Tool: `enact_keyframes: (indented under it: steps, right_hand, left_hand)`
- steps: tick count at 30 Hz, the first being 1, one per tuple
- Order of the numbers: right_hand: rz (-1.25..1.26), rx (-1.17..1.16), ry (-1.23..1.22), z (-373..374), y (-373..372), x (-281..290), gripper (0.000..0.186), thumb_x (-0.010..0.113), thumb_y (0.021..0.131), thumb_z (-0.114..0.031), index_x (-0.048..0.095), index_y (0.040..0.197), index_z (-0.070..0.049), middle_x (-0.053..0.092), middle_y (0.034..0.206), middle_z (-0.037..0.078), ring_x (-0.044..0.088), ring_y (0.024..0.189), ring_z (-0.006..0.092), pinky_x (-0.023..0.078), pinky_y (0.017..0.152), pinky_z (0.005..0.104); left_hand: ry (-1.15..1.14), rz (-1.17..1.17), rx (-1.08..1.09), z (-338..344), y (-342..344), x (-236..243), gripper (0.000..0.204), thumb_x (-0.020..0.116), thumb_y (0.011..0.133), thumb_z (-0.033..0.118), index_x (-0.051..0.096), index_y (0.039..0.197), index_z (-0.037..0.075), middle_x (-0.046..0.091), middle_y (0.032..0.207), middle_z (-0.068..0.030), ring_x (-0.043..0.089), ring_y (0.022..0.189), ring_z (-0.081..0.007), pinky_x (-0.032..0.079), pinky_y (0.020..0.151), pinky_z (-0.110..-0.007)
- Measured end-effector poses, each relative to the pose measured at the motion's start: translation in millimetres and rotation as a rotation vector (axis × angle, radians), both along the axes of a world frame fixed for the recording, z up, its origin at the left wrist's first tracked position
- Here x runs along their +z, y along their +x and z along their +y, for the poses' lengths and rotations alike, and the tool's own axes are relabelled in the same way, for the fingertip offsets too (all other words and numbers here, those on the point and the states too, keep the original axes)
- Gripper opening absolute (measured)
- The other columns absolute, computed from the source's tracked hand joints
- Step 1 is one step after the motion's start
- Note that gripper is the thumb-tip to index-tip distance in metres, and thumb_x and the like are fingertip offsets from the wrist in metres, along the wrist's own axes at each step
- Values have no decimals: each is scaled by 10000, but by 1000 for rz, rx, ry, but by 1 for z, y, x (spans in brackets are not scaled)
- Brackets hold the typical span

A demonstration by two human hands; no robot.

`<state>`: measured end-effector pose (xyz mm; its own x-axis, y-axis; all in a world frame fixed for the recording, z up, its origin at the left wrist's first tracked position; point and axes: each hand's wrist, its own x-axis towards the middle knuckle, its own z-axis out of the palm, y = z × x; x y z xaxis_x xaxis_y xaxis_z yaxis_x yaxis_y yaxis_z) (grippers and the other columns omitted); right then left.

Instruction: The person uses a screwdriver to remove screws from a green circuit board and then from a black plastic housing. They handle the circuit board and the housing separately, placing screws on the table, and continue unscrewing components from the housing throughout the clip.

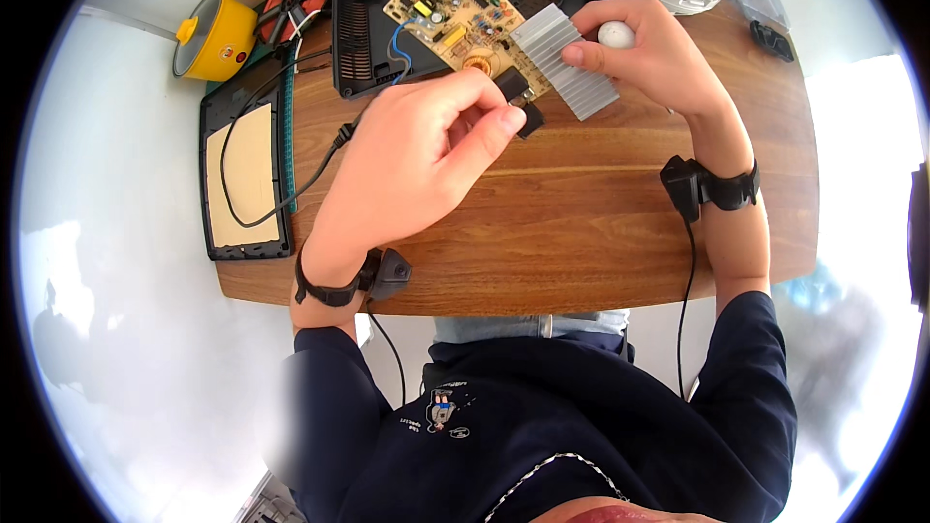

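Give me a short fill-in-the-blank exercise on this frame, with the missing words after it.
1. Of the two hands, the one with its grip on the silver ribbed metal heat sink is the ____.
2. The round, handled cooker at the upper left has a body coloured ____.
3. The flat cream rectangular sheet lies toward the brown wooden table's ____ end.
4. Counting both wrists, the black wrist straps number ____.

Missing words: right hand; yellow; left; two.
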<state>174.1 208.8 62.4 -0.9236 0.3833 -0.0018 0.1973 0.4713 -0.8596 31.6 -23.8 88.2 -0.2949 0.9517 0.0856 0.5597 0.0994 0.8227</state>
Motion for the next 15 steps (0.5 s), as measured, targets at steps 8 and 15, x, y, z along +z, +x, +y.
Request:
enact_keyframes:
  steps: [8, 15]
  right_hand:
    - [518, -131, 685, -11, 11, 19, 227, 857, 799, -174, 773, 969, -49, 737, 843, 49, 649, 689, 195, 537, 637, 294]
    - [702, -122, 1036, -3, 14, 34, 342, 800, 666, 83, 784, 974, -64, 779, 979, 40, 668, 743, 186, 535, 640, 271]
  left_hand:
    - [-35, -406, -64, 13, -10, -10, 433, 539, 1082, 410, 660, 1116, -5, 702, 819, -71, 653, 750, -131, 525, 709, -256]
    - [643, 333, -184, -51, -19, 37, 327, 572, 1059, 257, 603, 1278, 16, 712, 1021, -71, 636, 835, -110, 499, 716, -253]
